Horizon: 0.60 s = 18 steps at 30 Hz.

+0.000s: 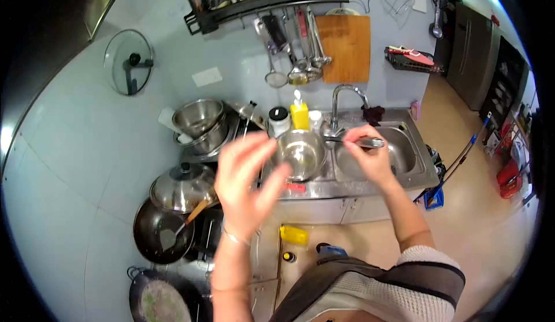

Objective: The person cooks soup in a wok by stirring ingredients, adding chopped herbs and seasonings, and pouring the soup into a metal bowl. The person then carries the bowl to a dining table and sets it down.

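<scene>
Holding the pot point(300, 153) one-handed

My left hand point(240, 186) is up, empty, fingers spread; the pot, its handle point(373, 143) clamped in my right hand point(371, 157), is left of the sink basin point(404, 153); steadying seems my step, any move calls for keeping it level

- We're in a kitchen: s/s sink point(404, 155) w/ tap point(335, 105), steel pot point(300, 157) just beside it.
- On our L we see a hob point(209, 229), a wok point(149, 224) w/ spatula point(198, 211), + a domed lid point(176, 190) nearby.
- On the wall we've got ladles point(298, 76) etc., a chopping bd. point(347, 50) and a glass lid point(118, 62).
- Below the sink we see cabinets point(312, 211).
- Far R, we've prob. got a fridge point(469, 50).
</scene>
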{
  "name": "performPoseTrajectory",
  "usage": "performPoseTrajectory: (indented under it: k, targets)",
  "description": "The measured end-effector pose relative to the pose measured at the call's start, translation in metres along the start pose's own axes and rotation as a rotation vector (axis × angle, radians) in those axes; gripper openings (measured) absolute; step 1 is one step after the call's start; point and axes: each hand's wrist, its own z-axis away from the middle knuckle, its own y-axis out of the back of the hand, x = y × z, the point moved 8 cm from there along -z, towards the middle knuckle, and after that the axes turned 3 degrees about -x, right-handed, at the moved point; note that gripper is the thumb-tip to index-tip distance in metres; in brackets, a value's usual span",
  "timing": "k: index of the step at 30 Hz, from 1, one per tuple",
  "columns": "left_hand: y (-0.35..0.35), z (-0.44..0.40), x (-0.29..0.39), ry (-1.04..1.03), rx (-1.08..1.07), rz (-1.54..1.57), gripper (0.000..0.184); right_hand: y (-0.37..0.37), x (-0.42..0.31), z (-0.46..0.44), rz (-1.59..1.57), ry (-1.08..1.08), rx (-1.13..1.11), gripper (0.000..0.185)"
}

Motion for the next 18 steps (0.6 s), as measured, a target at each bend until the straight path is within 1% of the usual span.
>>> performPoseTrajectory:
  k: [1, 2, 3, 4, 5, 6, 8, 10, 11, 12, 13, 14, 16, 17, 18]
  targets:
    - [-0.016, -0.030, -0.021, -0.037, 0.018, 0.013, 0.018, 0.031, 0.041, -0.006, 0.112, -0.148, -0.034, 0.010]
    - [-0.033, -0.056, -0.054, 0.103, -0.007, 0.097, 0.009, 0.057, 0.079, -0.006, 0.226, -0.298, -0.066, 0.011]
    - [-0.047, -0.088, -0.074, 0.070, -0.023, 0.014, 0.015, 0.084, 0.098, -0.005, 0.345, -0.313, 0.028, 0.015]
    - [-0.068, -0.121, -0.105, 0.110, -0.047, -0.006, 0.017, 0.112, 0.112, -0.006, 0.465, -0.317, 0.127, 0.020]
    - [-0.084, -0.151, -0.131, 0.205, -0.008, 0.060, 0.014, 0.137, 0.119, -0.008, 0.547, -0.331, 0.167, 0.024]
    - [-0.102, -0.181, -0.156, 0.129, 0.015, 0.024, 0.016, 0.158, 0.122, -0.007, 0.626, -0.353, 0.202, 0.028]
    - [-0.137, -0.230, -0.197, 0.177, -0.024, -0.082, 0.023, 0.189, 0.126, -0.006, 0.688, -0.408, 0.270, 0.030]
    - [-0.174, -0.268, -0.229, 0.295, -0.106, -0.011, 0.025, 0.209, 0.126, -0.008, 0.947, -0.124, 0.279, 0.029]
    - [-0.188, -0.285, -0.237, 0.326, -0.140, -0.002, 0.025, 0.216, 0.130, -0.011, 0.944, -0.114, 0.283, 0.029]
    - [-0.205, -0.301, -0.242, 0.359, -0.180, 0.007, 0.025, 0.228, 0.143, -0.009, 0.781, -0.294, 0.280, 0.028]
    - [-0.223, -0.317, -0.244, 0.311, -0.193, 0.058, 0.024, 0.237, 0.158, -0.005, 0.613, -0.472, 0.273, 0.027]
    - [-0.241, -0.332, -0.248, 0.305, -0.200, 0.089, 0.025, 0.241, 0.159, -0.005, 0.613, -0.469, 0.274, 0.027]
    - [-0.264, -0.357, -0.240, 0.186, -0.143, -0.110, 0.023, 0.243, 0.169, -0.002, 0.590, -0.552, 0.218, 0.028]
    - [-0.277, -0.367, -0.238, 0.193, -0.174, -0.216, 0.033, 0.245, 0.171, 0.000, 0.591, -0.547, 0.220, 0.028]
    - [-0.290, -0.378, -0.235, 0.200, -0.207, -0.323, 0.043, 0.244, 0.167, -0.001, 0.628, -0.462, 0.197, 0.026]
